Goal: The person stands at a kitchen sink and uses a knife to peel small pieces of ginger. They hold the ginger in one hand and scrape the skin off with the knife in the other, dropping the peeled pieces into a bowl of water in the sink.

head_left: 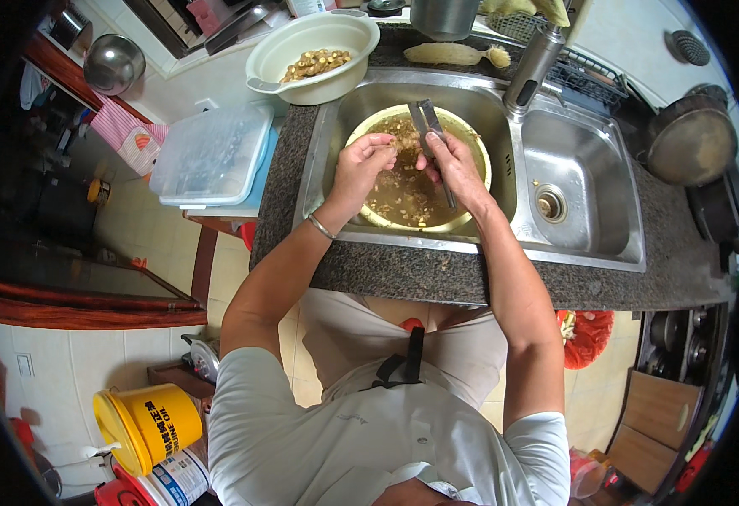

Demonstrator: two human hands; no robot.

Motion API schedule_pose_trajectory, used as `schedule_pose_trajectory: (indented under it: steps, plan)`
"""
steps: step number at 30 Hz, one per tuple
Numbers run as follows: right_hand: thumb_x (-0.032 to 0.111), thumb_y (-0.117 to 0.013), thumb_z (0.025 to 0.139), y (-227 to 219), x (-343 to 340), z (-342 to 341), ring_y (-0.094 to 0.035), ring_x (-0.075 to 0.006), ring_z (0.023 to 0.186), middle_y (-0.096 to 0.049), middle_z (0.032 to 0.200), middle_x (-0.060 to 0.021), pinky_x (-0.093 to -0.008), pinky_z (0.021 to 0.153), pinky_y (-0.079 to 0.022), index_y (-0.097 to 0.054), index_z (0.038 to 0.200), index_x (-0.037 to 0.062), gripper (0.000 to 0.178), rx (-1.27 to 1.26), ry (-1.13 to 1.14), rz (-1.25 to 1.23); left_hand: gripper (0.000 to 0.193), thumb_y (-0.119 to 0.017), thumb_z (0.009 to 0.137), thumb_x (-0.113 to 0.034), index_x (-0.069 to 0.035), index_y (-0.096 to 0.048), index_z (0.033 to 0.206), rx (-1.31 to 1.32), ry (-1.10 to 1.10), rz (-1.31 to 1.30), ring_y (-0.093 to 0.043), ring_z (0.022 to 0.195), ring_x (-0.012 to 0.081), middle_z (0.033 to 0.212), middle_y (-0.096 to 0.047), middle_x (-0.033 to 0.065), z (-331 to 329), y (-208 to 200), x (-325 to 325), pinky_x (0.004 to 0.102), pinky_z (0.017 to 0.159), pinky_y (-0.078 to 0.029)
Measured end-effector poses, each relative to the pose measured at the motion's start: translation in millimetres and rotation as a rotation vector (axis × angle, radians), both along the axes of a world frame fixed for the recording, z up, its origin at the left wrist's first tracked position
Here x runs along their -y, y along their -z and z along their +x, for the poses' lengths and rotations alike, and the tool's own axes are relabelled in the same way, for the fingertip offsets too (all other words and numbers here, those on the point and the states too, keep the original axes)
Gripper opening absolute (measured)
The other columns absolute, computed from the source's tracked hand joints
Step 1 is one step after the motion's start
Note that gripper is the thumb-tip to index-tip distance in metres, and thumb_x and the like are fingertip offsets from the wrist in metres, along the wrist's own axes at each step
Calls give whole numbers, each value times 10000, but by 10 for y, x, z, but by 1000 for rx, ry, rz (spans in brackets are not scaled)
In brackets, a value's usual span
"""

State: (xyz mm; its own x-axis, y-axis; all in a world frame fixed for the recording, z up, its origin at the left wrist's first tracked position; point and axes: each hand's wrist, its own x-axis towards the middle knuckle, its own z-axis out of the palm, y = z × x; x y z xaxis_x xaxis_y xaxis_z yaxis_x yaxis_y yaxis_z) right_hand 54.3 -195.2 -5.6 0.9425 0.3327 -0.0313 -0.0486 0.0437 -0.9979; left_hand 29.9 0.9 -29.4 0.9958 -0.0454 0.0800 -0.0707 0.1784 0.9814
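A pale yellow round basin point(481, 143) sits in the left sink bowl, filled with murky brown water point(403, 190) and floating bits of skin. Over it, my right hand point(456, 169) grips a long, flat, dark metal tool point(425, 118) with a pale strip along its upper part; its exact kind is unclear. My left hand point(362, 167), with a metal bangle at the wrist, is closed with thumb and fingers pinched near the tool. Whatever sits in that pinch is too small to make out. At the upper left, a whitish basin point(268, 59) holds several small yellow-brown pieces point(317, 64).
A faucet point(534, 72) rises between the bowls; the right bowl point(588, 177) has a drain. Behind the sink lie a pale gourd-shaped brush-ended thing point(454, 55) and a metal pot point(443, 18). A lidded plastic box point(213, 160) stands left of the granite counter point(386, 274); pans point(691, 139) hang right.
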Motion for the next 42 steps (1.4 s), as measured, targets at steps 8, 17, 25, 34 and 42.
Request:
schedule_pose_trajectory:
  steps: [8, 17, 25, 34, 42]
  plan:
    - [264, -507, 992, 57, -23, -9, -540, -113, 579, -633, 705, -39, -271, 559, -425, -585, 947, 23, 257, 100, 40, -138, 285, -597, 953, -102, 28, -517, 1193, -162, 22, -230, -628, 907, 168, 1006, -622, 107, 6, -37, -34, 301, 823, -532]
    - [247, -536, 967, 52, -76, -101, -673, -248, 713, -681, 777, -162, -389, 700, -505, -587, 971, -34, 285, 311, 65, -359, 313, -556, 962, -98, 31, -492, 1240, -205, 90, -309, -628, 911, 178, 1036, -620, 117, 20, 5, -42, 320, 809, -545]
    - [233, -535, 959, 112, -64, -100, -654, -412, 823, -673, 869, -241, -464, 752, -495, -581, 1044, -32, 282, 420, 68, -503, 342, -596, 974, -169, 30, -506, 1237, -245, 109, -271, -635, 847, 153, 999, -622, 88, 34, 39, -74, 281, 719, -559]
    - [210, -523, 961, 134, -108, -153, -633, -474, 821, -657, 829, -276, -536, 747, -486, -556, 1040, -17, 242, 564, 138, -564, 332, -574, 977, -109, 19, -479, 1268, -237, 129, -359, -619, 929, 182, 1053, -607, 115, 44, 65, -85, 344, 818, -545]
    - [208, -520, 971, 125, -124, -185, -615, -492, 775, -637, 786, -284, -558, 686, -476, -531, 983, -11, 220, 592, 119, -602, 353, -549, 977, -85, 15, -420, 1291, -335, 226, -532, -602, 926, 229, 1046, -587, 155, 41, 7, -126, 363, 834, -526]
